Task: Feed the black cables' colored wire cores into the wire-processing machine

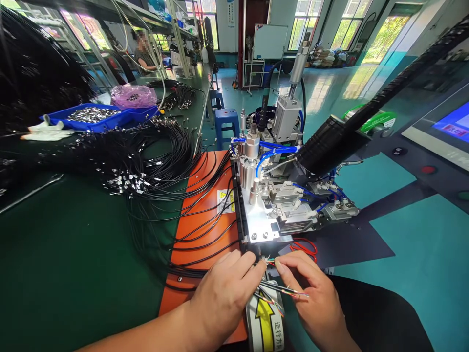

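At lower centre, the left hand point(229, 288) grasps black cables point(274, 287); the right hand point(318, 293) pinches thin coloured wires point(270, 261) at one end. Light, even pressure should best keep strands straight.

The table point(73, 234) spans the left side, with a cable heap point(164, 151) on it; cables run right from the heap across a panel point(205, 215) toward the machine point(262, 210). Behind the heap lies a tray point(73, 126) with metal parts point(93, 114) in it; a bag point(132, 96) is just to the parts' right, and a glove point(47, 131) to the tray's left. In front of the machine, wires point(271, 262) lie between the left hand point(229, 291) and the right hand point(317, 293). A stool point(227, 122) stands behind the panel, the whiteboard point(270, 41) farther back, and the screen point(454, 122) is at far right.
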A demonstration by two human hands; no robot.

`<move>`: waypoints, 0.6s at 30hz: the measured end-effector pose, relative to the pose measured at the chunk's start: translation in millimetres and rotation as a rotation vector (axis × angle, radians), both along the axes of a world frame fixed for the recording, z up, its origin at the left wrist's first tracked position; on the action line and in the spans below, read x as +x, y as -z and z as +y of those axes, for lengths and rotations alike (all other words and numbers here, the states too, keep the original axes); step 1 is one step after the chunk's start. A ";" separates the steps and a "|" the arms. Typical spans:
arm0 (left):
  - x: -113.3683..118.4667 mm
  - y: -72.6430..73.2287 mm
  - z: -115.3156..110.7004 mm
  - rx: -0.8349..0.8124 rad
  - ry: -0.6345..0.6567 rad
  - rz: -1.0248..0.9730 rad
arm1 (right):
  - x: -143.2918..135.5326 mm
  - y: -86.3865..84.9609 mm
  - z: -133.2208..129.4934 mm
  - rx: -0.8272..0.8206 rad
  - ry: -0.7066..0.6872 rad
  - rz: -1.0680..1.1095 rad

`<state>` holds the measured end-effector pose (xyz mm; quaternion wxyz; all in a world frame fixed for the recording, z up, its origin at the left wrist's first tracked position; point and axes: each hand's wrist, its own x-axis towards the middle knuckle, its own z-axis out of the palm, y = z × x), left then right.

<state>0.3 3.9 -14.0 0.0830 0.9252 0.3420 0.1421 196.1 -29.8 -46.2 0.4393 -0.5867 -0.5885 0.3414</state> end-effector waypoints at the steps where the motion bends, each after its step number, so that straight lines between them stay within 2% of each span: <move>1: 0.2 0.0 0.2 0.006 -0.001 -0.003 | 0.2 1.3 -0.5 -0.006 0.002 -0.007; 5: 1.1 -1.0 0.2 0.017 -0.004 -0.005 | 1.4 4.1 -1.3 -0.042 -0.002 -0.013; 13: 0.2 -1.1 -0.8 0.031 -0.004 -0.014 | 0.3 -3.7 10.8 -0.213 0.003 0.036; 18: -0.1 -1.3 -0.3 0.032 0.010 -0.024 | -0.3 0.3 16.0 -0.258 -0.010 0.052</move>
